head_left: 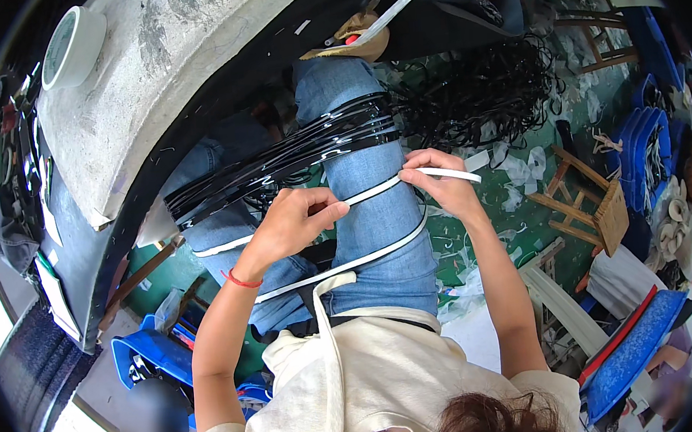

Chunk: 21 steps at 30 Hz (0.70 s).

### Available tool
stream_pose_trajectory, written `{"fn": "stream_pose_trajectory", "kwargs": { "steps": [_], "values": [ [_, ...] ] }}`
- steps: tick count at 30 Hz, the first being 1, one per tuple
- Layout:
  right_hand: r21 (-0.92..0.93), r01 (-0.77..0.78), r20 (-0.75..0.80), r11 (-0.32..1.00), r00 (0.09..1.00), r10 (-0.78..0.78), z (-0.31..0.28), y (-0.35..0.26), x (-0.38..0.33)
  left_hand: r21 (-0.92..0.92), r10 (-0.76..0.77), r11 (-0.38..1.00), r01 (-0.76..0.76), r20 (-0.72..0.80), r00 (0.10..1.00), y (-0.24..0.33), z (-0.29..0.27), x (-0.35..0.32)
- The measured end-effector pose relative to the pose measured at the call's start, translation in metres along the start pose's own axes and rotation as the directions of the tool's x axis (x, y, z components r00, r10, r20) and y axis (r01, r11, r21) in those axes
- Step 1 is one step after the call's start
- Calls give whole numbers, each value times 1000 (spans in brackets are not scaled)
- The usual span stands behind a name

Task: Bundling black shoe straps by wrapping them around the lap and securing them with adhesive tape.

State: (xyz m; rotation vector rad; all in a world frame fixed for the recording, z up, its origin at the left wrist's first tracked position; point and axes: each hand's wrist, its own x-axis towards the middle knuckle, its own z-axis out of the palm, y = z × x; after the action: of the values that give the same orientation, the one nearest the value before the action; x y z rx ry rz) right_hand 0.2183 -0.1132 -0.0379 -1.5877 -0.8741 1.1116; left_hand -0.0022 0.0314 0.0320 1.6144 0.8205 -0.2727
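Note:
A narrow white strip with a dark edge (374, 191) runs taut across my jeans-covered thigh (366, 166), between my two hands. My left hand (302, 219) pinches it between thumb and fingertips. On the far side of the thigh, my right hand (443, 182) pinches it too, and its pale end juts out to the right. Nearer my waist, another length of strip (366, 263) curves over both thighs. Beyond my hands, a bundle of glossy black strips (293, 157) stretches from knee to knee.
A worn grey machine table (137, 94) bends across the upper left, with a white tape roll (74, 46) on it. Tangled black strips (483, 95) lie on the littered green floor. A wooden stool (580, 197), blue stacked items (641, 144) and a blue bin (154, 357) stand around me.

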Motion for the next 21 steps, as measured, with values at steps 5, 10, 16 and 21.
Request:
{"fn": "stream_pose_trajectory", "kwargs": {
  "steps": [5, 10, 16, 21],
  "values": [
    [-137, 43, -20, 990, 999, -46, 1, -5, -2, 4, 45, 999, -45, -29, 999, 0, 3, -1],
    [-263, 74, 83, 962, 995, -54, -5, -9, -3, -5, 94, 995, -95, -44, 995, -3, 4, -3],
    [-249, 146, 237, 957, 968, -86, -15, -9, -2, 8, 237, 971, -237, -24, 971, 24, 7, -3],
    [-200, -46, -53, 979, 998, 36, -92, -71, -23, -34, 385, 923, -383, 93, 918, 61, 4, 13]
  ]
}}
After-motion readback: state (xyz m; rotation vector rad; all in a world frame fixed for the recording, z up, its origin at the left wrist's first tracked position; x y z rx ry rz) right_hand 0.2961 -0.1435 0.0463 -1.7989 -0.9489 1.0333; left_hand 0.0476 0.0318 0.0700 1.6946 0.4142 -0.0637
